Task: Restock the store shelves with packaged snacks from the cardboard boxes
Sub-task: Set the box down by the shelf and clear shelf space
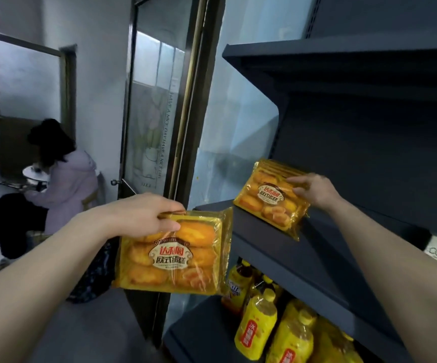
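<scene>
Right hand (pixel 314 191) pinched upper edge of cake pack (pixel 271 199), tilted, lower edge on dark shelf (pixel 264 231). Left hand (pixel 144 214) gripped top of second cake pack (pixel 173 255), hanging below its fingers, off shelf (waiting). Best: stand first pack upright, push back, then release.

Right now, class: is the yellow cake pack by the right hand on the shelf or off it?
On: the cake pack rests tilted at the shelf edge, right hand gripping it.
</scene>
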### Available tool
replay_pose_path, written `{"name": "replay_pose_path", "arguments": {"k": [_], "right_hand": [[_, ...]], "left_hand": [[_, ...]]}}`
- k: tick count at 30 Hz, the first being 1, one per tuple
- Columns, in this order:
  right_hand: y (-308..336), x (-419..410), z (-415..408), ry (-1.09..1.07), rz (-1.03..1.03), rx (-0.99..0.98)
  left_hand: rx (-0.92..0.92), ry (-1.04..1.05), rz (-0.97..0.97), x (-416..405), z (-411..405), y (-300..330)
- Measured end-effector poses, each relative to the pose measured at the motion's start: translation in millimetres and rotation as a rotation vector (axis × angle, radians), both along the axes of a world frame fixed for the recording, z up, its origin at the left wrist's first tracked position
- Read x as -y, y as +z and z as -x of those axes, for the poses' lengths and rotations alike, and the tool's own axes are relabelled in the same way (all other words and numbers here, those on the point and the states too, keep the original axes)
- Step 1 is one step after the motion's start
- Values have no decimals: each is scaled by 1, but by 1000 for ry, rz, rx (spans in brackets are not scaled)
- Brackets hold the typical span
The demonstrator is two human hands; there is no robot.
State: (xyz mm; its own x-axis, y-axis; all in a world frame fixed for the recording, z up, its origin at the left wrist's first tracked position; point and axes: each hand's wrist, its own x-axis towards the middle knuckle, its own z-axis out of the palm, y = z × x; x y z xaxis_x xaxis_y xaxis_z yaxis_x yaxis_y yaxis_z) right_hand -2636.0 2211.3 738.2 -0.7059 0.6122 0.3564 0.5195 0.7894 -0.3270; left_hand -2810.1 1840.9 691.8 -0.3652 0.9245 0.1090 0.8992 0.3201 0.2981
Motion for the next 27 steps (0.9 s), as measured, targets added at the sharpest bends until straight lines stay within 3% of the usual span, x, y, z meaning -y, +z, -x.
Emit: {"name": "replay_pose_path", "arguments": {"k": [4,6,7,9,11,13,16,21,24,27], "right_hand": [[2,1,0,-78,-375,157],[7,17,-4,-3,-432,48],[12,31,-8,85,-351,-48],[26,61,-21,246,43,-153],[42,85,-38,367,420,-100],[52,95,-56,455,581,-23],[55,91,-82,494,583,-46],[48,68,-116,367,412,-355],[44,38,-139,299,390,-508],[45,2,-169,164,340,-624]], "left_hand": [[19,-49,18,-14,-9,15],[19,-81,26,-22,-16,31],[7,-95,27,-28,-20,41],[-35,-117,20,-42,-29,62],[-72,-150,5,-61,-39,83],[-82,-172,-11,-83,-48,98],[-121,-200,-39,-119,-65,113],[-303,-241,-242,-173,-93,116],[-407,-222,-544,-201,-106,99],[-356,-111,-833,-221,-104,68]]}}
